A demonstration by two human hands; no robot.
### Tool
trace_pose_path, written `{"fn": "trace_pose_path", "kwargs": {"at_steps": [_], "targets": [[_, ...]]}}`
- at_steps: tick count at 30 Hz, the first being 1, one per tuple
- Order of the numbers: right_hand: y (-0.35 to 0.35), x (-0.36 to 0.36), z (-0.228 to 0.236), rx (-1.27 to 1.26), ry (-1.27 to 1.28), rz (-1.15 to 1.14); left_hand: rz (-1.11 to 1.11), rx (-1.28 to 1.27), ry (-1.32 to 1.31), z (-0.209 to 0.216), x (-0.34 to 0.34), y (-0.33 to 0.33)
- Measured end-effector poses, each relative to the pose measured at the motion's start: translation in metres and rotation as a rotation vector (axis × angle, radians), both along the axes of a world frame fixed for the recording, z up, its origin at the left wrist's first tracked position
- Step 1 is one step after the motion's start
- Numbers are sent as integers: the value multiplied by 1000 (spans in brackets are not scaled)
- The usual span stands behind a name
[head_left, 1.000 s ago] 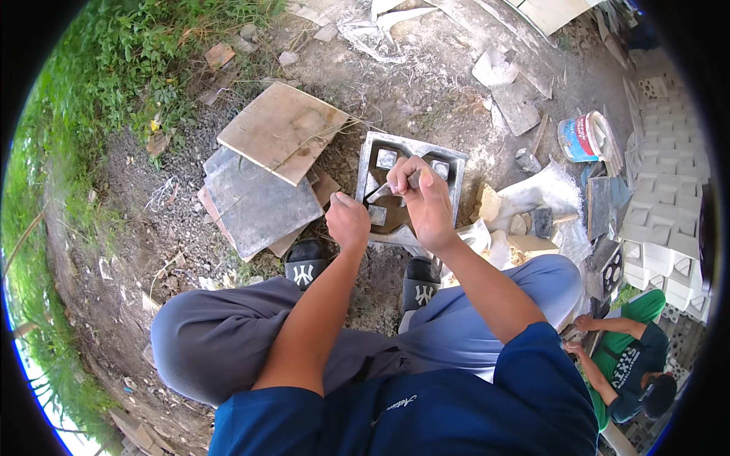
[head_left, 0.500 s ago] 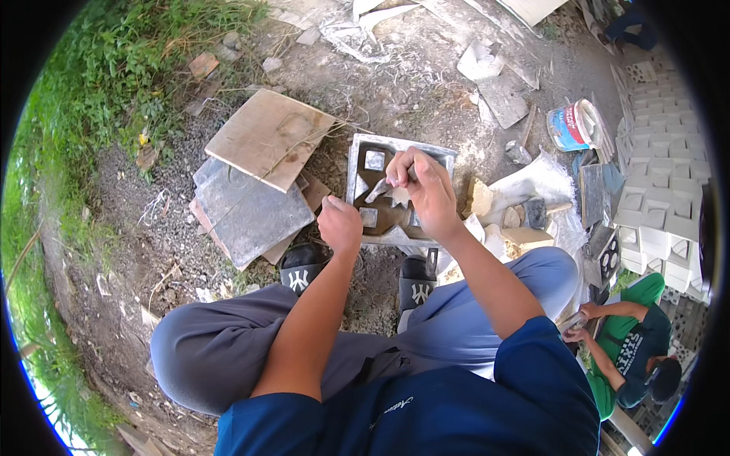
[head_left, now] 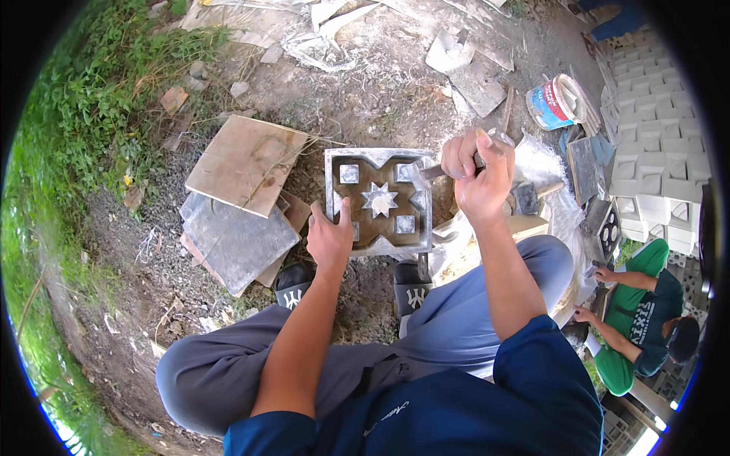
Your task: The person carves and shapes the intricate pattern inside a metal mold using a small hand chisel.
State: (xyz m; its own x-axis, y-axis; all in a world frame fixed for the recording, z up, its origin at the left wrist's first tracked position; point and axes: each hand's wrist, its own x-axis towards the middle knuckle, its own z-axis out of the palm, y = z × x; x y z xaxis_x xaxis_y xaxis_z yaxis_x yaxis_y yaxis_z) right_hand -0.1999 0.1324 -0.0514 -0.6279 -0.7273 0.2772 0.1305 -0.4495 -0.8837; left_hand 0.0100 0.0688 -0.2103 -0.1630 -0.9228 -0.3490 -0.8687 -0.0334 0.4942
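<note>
- Where the ground lies at the far left, green leafy weeds (head_left: 99, 99) grow beside dark gravel.
- Next to them, a light brown, flat, square board (head_left: 247, 167) lies partly upon a dark grey, flat slab (head_left: 239, 245).
- The person's bare left hand (head_left: 329, 242) is at the left wall of a grey, square mould with brown hollows (head_left: 380, 249); its thumb and forefinger stand apart, the thumb reaching over the rim. Whether it presses on the wall, I cannot tell.
- This mould lies flat on the ground, just beyond the feet. It has a whitish star (head_left: 379, 200) at its centre and a small whitish square block near each corner.
- Over its upper right corner is the pale tip of a narrow, brownish hand tool (head_left: 433, 173).
- The bare right hand (head_left: 480, 173) is closed in a fist around the tool's handle, to the right of the mould.
- Farther away is a white, red and blue round bucket (head_left: 553, 104).
- At the far right, pale grey blocks (head_left: 650, 137) are stacked, and below them sits a co-worker in green trousers (head_left: 646, 264).
</note>
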Motion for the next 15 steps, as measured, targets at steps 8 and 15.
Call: {"fn": "trace_pose_path", "kwargs": {"at_steps": [8,15], "targets": [[-7,-1,-5,35,8,135,-522,-437,-48,-2,10,9],[-21,-8,-5,36,-118,12,-686,-354,-137,13,-3,8]]}}
